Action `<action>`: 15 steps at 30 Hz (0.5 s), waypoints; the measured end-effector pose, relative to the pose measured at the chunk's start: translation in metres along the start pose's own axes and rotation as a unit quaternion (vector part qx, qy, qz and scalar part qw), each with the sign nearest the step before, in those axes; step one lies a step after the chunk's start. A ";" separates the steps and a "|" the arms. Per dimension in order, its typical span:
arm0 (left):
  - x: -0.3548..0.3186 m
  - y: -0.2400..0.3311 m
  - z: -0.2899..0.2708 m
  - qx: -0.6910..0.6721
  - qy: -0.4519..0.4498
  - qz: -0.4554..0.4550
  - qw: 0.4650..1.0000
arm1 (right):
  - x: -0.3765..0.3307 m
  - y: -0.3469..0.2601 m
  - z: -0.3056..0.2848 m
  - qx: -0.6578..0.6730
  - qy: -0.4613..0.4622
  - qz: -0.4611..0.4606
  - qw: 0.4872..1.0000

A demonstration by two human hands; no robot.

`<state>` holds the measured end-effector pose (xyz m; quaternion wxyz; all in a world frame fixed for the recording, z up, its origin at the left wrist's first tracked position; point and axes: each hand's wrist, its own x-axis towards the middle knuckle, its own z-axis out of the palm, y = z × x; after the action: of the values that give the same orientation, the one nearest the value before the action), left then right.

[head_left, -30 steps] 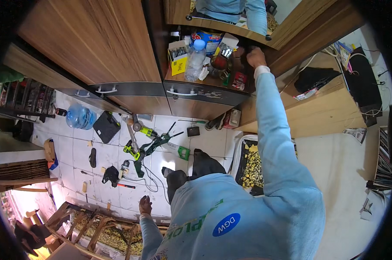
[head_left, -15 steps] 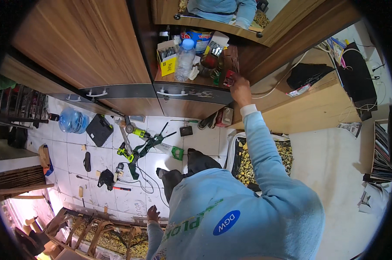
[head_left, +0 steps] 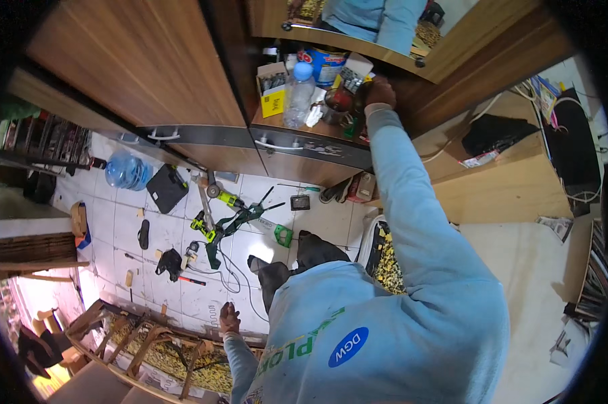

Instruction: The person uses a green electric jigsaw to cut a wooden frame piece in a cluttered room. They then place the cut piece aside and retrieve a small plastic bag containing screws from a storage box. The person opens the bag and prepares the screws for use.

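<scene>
In the cabinet bay, under the mirror: wood-grain cabinet [head_left: 135,60] biggest, w/ loaded shelf [head_left: 267,121]; white tiled floor [head_left: 121,237] below. On floor: black case [head_left: 167,189], handsaw [head_left: 281,233] w/ green handle, lime-green drill [head_left: 203,227], approx. in a cluster; none in hand. On shelf, L to R: yellow box [head_left: 273,101], clear bottle [head_left: 300,101] w/ blue cap, blue tin [head_left: 327,66] behind, then open white carton [head_left: 355,70] & reddish jar [head_left: 339,101]. R hand [head_left: 381,92] deep in shelf, just beside jar & carton, at their right; fingers mostly hidden, so can't tell if pinching anything or touching jar. L hand [head_left: 229,318] hangs low over floor, well apart from shelf; fingers loosely spread, part curled, nothing seen in it. Progress (judged): reach into shelf done, R arm extended; no item seen clear of shelf, so taking out or setting down unconfirmed; L hand's part nil at this pt. Smallest: green bit [head_left: 349,126] nr. shelf edge, by R cuff; kind unclear.
</scene>
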<state>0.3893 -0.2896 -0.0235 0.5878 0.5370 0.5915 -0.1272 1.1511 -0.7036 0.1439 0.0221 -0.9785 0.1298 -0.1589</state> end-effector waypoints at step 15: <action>-0.003 -0.154 -0.006 0.148 -0.148 0.057 0.976 | -0.009 -0.006 -0.024 0.032 -0.054 -0.009 0.998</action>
<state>0.2644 -0.3464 -0.0936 0.5888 0.6261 0.4411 -0.2581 1.1369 -0.6956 0.1640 0.0585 -0.9856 0.1145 -0.1101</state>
